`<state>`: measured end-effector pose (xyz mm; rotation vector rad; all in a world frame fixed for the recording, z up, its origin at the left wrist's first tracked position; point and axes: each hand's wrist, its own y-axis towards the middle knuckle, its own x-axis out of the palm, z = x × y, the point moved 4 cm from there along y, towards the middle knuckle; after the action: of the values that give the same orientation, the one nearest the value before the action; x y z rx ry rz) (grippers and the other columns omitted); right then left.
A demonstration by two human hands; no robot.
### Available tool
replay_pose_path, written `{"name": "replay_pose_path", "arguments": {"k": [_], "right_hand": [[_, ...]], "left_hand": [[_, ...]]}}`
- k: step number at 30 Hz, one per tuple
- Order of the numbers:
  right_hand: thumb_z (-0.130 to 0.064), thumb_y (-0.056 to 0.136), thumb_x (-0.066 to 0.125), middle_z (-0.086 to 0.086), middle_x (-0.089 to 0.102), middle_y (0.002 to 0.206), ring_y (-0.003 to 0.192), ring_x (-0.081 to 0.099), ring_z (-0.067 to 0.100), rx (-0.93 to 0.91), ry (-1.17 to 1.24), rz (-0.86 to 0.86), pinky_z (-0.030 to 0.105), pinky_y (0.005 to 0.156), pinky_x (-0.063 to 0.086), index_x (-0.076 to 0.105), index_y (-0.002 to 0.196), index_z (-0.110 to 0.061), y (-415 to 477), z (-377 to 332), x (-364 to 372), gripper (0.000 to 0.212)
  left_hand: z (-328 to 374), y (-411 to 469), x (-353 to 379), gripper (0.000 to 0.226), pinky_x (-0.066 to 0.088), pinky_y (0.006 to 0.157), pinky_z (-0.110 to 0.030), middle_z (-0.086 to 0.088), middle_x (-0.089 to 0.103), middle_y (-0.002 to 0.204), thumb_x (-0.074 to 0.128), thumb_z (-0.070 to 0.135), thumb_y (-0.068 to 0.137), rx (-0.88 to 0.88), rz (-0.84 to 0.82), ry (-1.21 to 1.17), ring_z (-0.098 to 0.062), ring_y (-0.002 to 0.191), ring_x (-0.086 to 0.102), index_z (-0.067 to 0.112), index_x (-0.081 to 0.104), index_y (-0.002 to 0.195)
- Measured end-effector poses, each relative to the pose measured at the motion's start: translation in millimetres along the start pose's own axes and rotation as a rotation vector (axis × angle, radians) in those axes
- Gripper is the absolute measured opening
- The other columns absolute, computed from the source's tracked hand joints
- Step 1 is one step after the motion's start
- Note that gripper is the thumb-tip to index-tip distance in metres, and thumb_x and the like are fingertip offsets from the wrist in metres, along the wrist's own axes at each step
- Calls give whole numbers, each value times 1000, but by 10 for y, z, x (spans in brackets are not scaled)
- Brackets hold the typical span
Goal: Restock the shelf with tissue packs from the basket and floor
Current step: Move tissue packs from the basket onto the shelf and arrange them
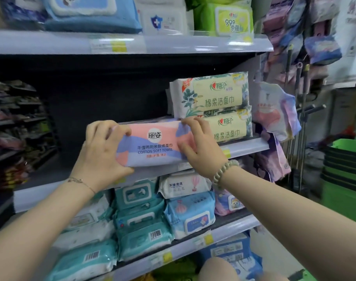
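Observation:
A pink and lavender tissue pack (152, 146) marked "COTTON SOFT TOWEL" sits at the front edge of the middle shelf (252, 146). My left hand (101, 151) grips its left end, fingers over the top and thumb underneath. My right hand (199, 146) holds its right end, fingers curled onto the top corner and thumb on the front. Just right of it, two cream and green tissue packs (213, 94) stand stacked on the same shelf. The shelf's left part behind the pack is dark and bare.
Wet-wipe packs (140, 216) fill the shelf below, and more packs (92, 15) line the top shelf. Hanging packs (274, 112) dangle off the shelf's right end. Green stacked baskets (345, 165) stand on the floor at far right. My knee (217, 268) shows at the bottom.

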<state>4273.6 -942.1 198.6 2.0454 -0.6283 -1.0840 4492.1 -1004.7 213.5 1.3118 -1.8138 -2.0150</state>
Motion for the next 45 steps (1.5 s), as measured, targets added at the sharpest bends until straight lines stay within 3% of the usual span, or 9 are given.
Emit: {"name": "replay_pose_path", "arguments": {"k": [3, 10, 16, 22, 29, 35, 38, 41, 45], "right_hand": [[-16, 93, 48, 9, 24, 143, 118, 43, 26, 17, -10, 0, 20, 87, 29, 37, 136, -14, 93, -20, 69, 45], [-18, 93, 48, 9, 22, 146, 115, 47, 25, 70, -7, -20, 27, 85, 39, 37, 135, -17, 283, -52, 170, 43], [-11, 90, 53, 9, 26, 141, 115, 45, 22, 83, 14, 7, 22, 85, 37, 41, 128, -15, 370, -29, 304, 40], [-5, 86, 56, 14, 31, 133, 123, 37, 35, 43, -78, 25, 48, 101, 39, 45, 120, -11, 450, 60, 495, 37], [-10, 86, 58, 16, 35, 132, 117, 41, 38, 5, -304, 90, 48, 90, 48, 49, 112, -10, 517, 120, 557, 27], [-13, 85, 59, 16, 26, 141, 123, 33, 38, 16, -526, 10, 40, 86, 50, 48, 118, -15, 498, 126, 578, 35], [-20, 85, 58, 17, 24, 145, 125, 30, 39, -17, -567, -22, 38, 85, 50, 50, 121, -14, 416, 129, 570, 37], [-21, 78, 63, 22, 40, 136, 116, 42, 43, -87, -592, -4, 45, 83, 48, 57, 110, -9, 338, 145, 559, 35], [-23, 73, 64, 16, 55, 109, 90, 53, 35, -147, -578, -6, 38, 67, 46, 60, 97, -8, 265, 148, 503, 29]], "left_hand": [[-84, 30, 0, 74, 41, 77, -33, -5, 46, 109, 85, 12, 42, -26, -4, -17, -26, 104, 35, 18, 51, 107], [-203, 139, -12, 79, 51, 69, -41, -5, 44, 111, 94, 33, 41, -107, -28, -26, -20, 102, 32, 19, 56, 109], [-299, 147, 114, 86, 52, 60, -39, -8, 41, 114, 91, 46, 38, -132, -98, 44, -21, 103, 31, 18, 55, 111], [-413, 49, 264, 77, 53, 63, -38, -7, 37, 114, 62, 73, 48, -134, -108, 54, -22, 106, 31, 28, 46, 108], [-390, 60, 369, 57, 50, 74, -36, -1, 32, 121, 74, 56, 69, -230, -123, 9, -19, 117, 25, 26, 52, 112], [-269, 124, 582, 40, 47, 78, -33, -7, 30, 124, 73, 46, 76, -317, -184, 3, -23, 118, 24, 17, 50, 94], [-242, 143, 587, 34, 46, 70, -34, -6, 33, 117, 65, 47, 82, -303, -178, 30, -24, 117, 26, 17, 49, 88], [-221, 133, 559, 30, 37, 70, -33, -7, 39, 114, 64, 43, 80, -261, -143, 161, -26, 112, 32, 18, 49, 85], [-136, 139, 535, 26, 32, 67, -37, -11, 48, 108, 66, 36, 74, -191, -67, 313, -29, 99, 39, 14, 55, 85]]}}
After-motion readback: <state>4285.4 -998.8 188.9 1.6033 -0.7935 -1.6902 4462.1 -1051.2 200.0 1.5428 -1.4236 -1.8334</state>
